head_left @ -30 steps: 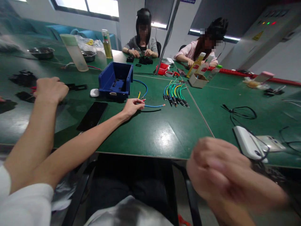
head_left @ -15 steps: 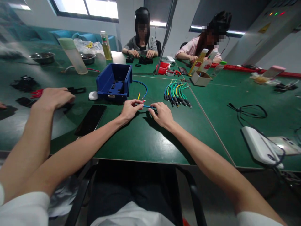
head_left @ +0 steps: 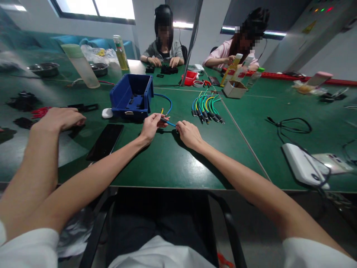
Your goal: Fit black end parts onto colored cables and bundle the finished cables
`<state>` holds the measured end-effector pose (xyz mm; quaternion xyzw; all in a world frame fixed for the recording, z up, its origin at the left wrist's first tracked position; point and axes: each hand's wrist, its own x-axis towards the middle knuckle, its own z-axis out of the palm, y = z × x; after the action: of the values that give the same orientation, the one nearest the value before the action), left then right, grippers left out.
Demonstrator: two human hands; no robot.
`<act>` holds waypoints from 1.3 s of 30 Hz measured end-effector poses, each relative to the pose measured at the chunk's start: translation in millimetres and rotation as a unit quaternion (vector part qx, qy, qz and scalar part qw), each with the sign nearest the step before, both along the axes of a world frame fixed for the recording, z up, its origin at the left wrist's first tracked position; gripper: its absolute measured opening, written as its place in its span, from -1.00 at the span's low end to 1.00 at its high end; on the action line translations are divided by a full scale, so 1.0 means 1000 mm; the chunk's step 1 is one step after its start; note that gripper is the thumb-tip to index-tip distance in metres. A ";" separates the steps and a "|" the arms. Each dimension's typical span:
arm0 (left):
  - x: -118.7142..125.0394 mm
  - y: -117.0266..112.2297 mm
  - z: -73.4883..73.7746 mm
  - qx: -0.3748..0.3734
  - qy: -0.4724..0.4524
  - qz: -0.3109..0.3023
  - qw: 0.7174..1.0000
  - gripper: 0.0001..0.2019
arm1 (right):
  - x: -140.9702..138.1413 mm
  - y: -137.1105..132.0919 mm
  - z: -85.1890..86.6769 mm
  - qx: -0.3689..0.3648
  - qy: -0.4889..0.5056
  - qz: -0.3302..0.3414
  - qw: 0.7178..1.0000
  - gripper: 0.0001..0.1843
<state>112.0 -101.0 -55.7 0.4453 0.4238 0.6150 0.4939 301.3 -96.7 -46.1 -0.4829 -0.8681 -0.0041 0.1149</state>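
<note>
Evidently, the blue wire (head_left: 171, 124) lies between two hands

The visible piece of this wire makes a short line from the left hand (head_left: 150, 127) to the right hand (head_left: 190, 134), above the green table (head_left: 167, 163). Its long axis goes across the body, slightly slanted: the right end is nearer to the person. Neither hand is closer to it, because the fingers of both are pinched together on it, one hand at each side. Whether the wire finishes inside the left fingers, or continues behind them, I cannot tell.

Just behind the left hand stands the blue bin (head_left: 117, 97), and a blue loop (head_left: 169, 102) curves beside it. The wire bundle (head_left: 206, 107) lies beyond the right hand, apart from it. The black phone (head_left: 106, 142) lies near the left forearm.
</note>
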 end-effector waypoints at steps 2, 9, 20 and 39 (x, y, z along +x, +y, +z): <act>-0.001 0.001 -0.001 -0.011 -0.008 -0.001 1.000 -0.72 | 0.000 0.001 0.002 -0.010 0.002 0.003 1.000 -0.63; -0.002 0.003 -0.005 -0.014 0.002 -0.028 1.000 -0.72 | 0.007 0.009 0.003 -0.016 0.005 0.002 1.000 -0.68; -0.005 0.004 -0.006 0.020 0.103 0.012 0.994 -0.55 | 0.017 0.014 0.006 -0.033 0.016 -0.011 0.999 -0.69; -0.006 -0.004 0.001 0.029 0.137 -0.041 0.989 -0.59 | 0.025 0.020 0.004 -0.038 0.037 -0.008 0.999 -0.71</act>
<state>106.2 -104.7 -54.5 0.5565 0.4505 0.5396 0.4430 326.4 -77.1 -42.1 -0.4936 -0.8590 0.0459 0.1279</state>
